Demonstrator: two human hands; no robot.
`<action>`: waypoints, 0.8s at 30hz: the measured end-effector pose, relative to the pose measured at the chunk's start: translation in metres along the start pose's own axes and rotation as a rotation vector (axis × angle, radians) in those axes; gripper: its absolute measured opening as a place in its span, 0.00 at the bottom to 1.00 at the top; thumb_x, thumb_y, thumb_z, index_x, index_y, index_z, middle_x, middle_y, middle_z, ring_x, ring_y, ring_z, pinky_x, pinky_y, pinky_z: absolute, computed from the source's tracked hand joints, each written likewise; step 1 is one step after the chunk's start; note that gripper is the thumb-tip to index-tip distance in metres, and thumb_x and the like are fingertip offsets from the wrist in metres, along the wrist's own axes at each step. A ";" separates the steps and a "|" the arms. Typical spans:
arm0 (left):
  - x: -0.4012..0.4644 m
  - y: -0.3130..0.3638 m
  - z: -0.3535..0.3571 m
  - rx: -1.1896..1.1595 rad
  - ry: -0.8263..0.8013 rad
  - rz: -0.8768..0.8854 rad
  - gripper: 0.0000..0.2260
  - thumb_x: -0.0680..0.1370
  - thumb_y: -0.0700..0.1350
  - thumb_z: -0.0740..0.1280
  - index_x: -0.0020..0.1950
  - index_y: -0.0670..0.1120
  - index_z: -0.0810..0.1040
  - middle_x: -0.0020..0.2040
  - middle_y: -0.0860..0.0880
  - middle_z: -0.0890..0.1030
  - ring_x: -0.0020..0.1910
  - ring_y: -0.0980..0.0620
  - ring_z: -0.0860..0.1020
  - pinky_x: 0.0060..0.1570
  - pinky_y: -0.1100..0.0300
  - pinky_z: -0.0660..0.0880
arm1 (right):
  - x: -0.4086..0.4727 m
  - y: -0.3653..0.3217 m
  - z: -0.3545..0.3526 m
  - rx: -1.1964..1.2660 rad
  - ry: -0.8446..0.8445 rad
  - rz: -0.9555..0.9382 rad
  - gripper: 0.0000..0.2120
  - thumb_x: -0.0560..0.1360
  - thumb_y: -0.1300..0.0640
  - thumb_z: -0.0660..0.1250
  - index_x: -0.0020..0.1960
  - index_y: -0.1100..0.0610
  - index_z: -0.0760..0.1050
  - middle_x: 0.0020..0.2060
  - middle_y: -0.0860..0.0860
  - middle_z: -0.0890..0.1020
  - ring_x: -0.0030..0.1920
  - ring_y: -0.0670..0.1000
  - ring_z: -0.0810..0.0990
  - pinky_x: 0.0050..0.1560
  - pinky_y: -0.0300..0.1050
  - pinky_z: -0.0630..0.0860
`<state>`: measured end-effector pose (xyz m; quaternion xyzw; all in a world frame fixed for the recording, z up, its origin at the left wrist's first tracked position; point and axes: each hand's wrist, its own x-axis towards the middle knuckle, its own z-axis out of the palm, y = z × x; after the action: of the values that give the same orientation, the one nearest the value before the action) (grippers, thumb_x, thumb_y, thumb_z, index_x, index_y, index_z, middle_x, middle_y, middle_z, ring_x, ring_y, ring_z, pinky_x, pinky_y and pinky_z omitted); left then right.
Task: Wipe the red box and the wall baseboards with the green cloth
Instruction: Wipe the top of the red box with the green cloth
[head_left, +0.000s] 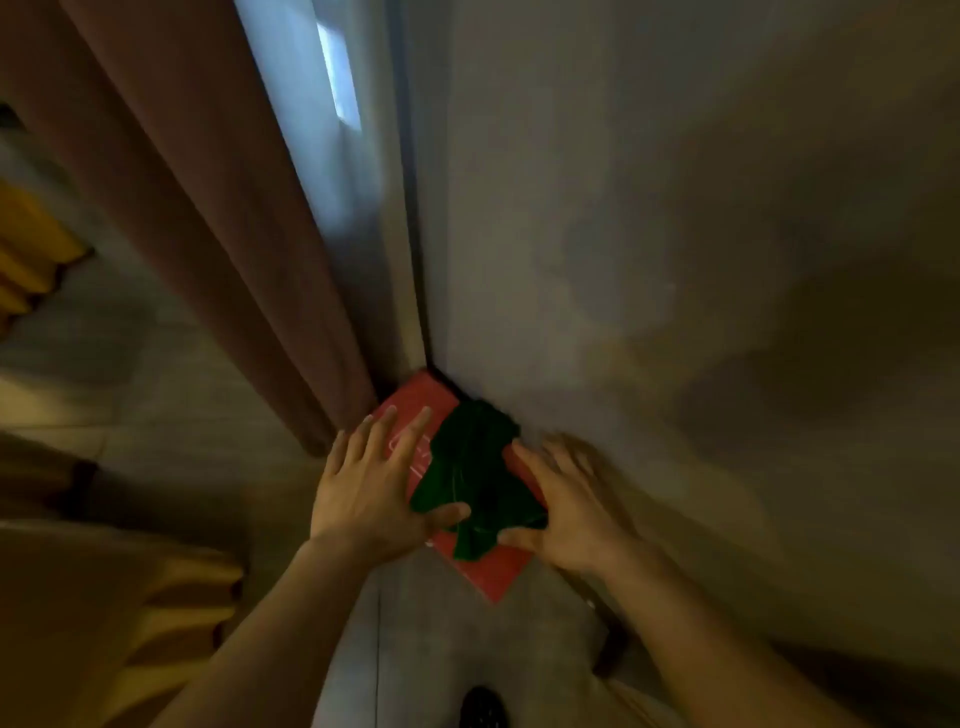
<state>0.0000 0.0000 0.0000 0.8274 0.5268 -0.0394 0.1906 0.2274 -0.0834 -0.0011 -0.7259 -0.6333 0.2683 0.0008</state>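
Lying crumpled on the box (415, 402), the cloth (475, 475) sits between both spread, empty hands, left (371, 491) and right (563, 512), thumbs touching it.

I'm looking at the red box (415, 402), a flat coral red with faint pale lettering showing beside my fingers. The green cloth (475, 478) is lying dark, deep bottle green, almost black in its folds. The wall (649, 234) is showing plain grey, mottled with shadow. The curtain (208, 218) is hanging dusty brown-pink, unpatterned. The floor (171, 395) is reading grey with thin pale joint lines. At the left edge, something yellow-orange (26, 249) is glowing, blurred.
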 end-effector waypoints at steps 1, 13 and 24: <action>0.005 -0.003 0.013 0.009 -0.041 -0.005 0.53 0.63 0.85 0.52 0.79 0.64 0.35 0.84 0.49 0.47 0.82 0.44 0.46 0.79 0.44 0.44 | 0.009 0.005 0.011 -0.019 -0.016 -0.016 0.55 0.65 0.30 0.71 0.80 0.45 0.46 0.79 0.54 0.49 0.78 0.57 0.48 0.76 0.58 0.51; 0.058 -0.027 0.136 0.024 -0.159 0.067 0.54 0.69 0.75 0.66 0.81 0.59 0.35 0.84 0.49 0.44 0.82 0.45 0.43 0.80 0.44 0.43 | 0.084 0.047 0.105 -0.203 -0.024 -0.078 0.54 0.65 0.37 0.76 0.80 0.45 0.47 0.80 0.53 0.47 0.78 0.58 0.42 0.76 0.59 0.51; 0.061 -0.020 0.174 0.051 -0.130 0.048 0.52 0.71 0.65 0.73 0.83 0.51 0.44 0.83 0.48 0.52 0.81 0.45 0.52 0.79 0.49 0.48 | 0.123 0.049 0.114 -0.334 -0.025 -0.233 0.61 0.59 0.39 0.80 0.79 0.44 0.44 0.79 0.53 0.49 0.78 0.60 0.42 0.76 0.61 0.52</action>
<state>0.0328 -0.0025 -0.1825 0.8400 0.4922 -0.1021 0.2043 0.2348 -0.0184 -0.1629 -0.6344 -0.7487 0.1666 -0.0962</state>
